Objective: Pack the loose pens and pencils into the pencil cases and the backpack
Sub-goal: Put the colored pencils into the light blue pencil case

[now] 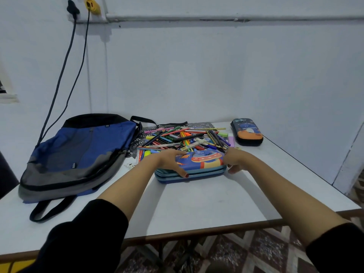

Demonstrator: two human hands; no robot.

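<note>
Pencil case [204, 164], closed on the surface [197, 203], is held, fingers of the left hand [171, 161] curled over its lid, those of the right hand [234, 160] round its end; one end is best pinned while the zip is drawn, loose pens [185, 138] heaped just behind

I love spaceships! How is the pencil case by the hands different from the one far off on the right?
The near case is bright blue; the far case is dark with an orange patch. The left hand and right hand hold the near case; the far case lies untouched. The near case lies in front of the pens; the far case lies to their right. Both look shut and show space pictures.
</note>
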